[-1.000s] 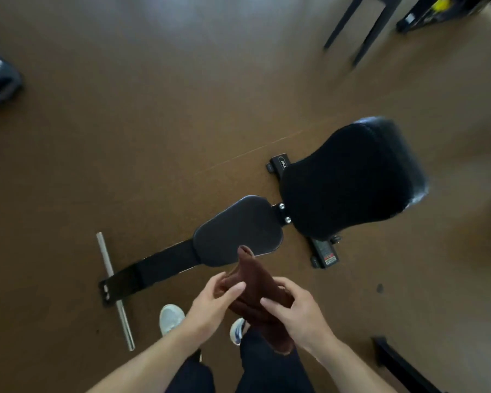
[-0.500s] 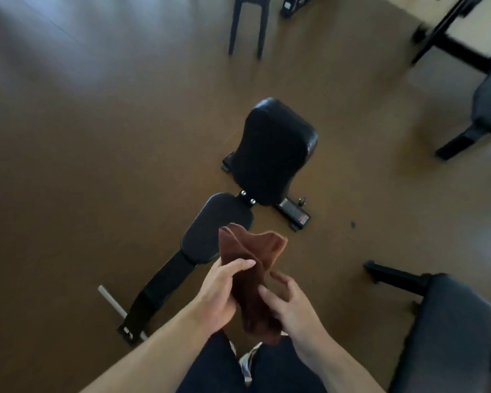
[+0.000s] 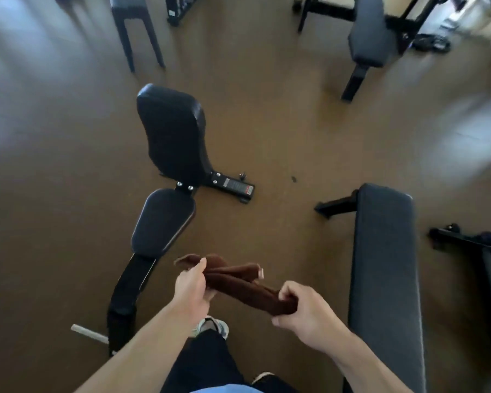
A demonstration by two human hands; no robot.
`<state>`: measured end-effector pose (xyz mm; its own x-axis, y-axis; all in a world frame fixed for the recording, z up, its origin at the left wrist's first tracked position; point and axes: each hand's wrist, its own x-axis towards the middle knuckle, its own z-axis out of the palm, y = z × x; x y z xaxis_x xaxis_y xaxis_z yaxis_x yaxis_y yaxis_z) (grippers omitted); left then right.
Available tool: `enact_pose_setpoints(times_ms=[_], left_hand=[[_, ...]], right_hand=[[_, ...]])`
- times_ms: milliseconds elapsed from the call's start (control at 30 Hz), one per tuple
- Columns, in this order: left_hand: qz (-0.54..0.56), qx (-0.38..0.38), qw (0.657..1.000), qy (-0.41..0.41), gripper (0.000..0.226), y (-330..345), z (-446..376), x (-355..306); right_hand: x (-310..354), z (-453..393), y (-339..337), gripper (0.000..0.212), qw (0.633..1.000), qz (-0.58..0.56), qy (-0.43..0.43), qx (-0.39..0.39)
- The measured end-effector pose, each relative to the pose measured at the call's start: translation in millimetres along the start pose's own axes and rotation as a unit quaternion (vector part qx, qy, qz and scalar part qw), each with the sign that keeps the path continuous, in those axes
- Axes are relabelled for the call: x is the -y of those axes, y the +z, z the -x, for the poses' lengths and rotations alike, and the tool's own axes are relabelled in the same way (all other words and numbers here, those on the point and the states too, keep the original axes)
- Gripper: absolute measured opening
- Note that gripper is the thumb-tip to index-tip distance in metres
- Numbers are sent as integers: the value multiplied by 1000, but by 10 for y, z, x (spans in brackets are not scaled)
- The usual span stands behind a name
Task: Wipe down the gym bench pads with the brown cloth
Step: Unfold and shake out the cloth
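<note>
The brown cloth point(image 3: 238, 282) is stretched in the air between both hands, low in the head view. My left hand point(image 3: 190, 290) grips its left end, and my right hand point(image 3: 301, 310) grips its right end in a fist. An adjustable black bench stands ahead on the floor, with an upright back pad point(image 3: 173, 131) and a seat pad point(image 3: 163, 219) nearer me. A flat dark grey bench pad point(image 3: 383, 268) lies to my right. The cloth touches neither bench.
The floor is brown. A black stool point(image 3: 136, 26) stands at the back left and another bench point(image 3: 366, 41) with black frames at the back right. More black equipment point(image 3: 471, 242) sits at the far right. My legs and a shoe point(image 3: 211, 327) show below the hands.
The view has swung right, so the flat grey bench is now fully in sight. My hands have pulled apart and drawn the bunched cloth out lengthwise between them.
</note>
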<state>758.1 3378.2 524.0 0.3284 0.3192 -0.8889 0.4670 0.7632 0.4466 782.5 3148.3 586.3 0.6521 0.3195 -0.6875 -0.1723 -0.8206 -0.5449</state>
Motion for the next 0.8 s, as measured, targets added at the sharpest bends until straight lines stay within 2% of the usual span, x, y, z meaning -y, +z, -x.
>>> enact_pose_setpoints(times_ms=[167, 233, 300, 367, 433, 467, 500, 533, 633, 733, 800], left_hand=[[-105, 32, 993, -33, 37, 174, 349, 809], [-245, 51, 968, -3, 63, 248, 560, 1101], [-437, 103, 890, 78, 80, 345, 857, 1344], [-560, 219, 782, 164, 79, 461, 1172, 1550], [-624, 375, 652, 211, 73, 605, 1489, 1713], [-634, 439, 597, 220, 67, 666, 1612, 1792], [-636, 484, 559, 220, 60, 723, 1716, 1874], [-636, 508, 541, 211, 50, 766, 1801, 1953], [-625, 551, 524, 174, 27, 844, 1925, 2178], [-595, 580, 547, 99, 21, 804, 1946, 2335], [-583, 604, 535, 89, 18, 723, 1943, 2426]], right_hand=[[-784, 806, -34, 30, 979, -58, -14, -194], [-997, 1090, -5, 34, 966, -62, -40, -247], [-1159, 1336, 43, 36, 957, -46, -69, -278], [-1269, 1565, 90, 41, 952, -36, -75, -294], [-1375, 1767, 141, 56, 953, -53, -52, -295], [-1439, 1856, 182, 61, 949, -67, -42, -305], [-1504, 1940, 231, 63, 943, -86, -34, -321], [-1560, 2032, 285, 62, 934, -107, -26, -339], [-1672, 2319, 458, 67, 900, -120, -10, -419], [-1734, 2604, 653, 74, 847, -191, 43, -495], [-1786, 2736, 847, 64, 817, -240, 86, -518]])
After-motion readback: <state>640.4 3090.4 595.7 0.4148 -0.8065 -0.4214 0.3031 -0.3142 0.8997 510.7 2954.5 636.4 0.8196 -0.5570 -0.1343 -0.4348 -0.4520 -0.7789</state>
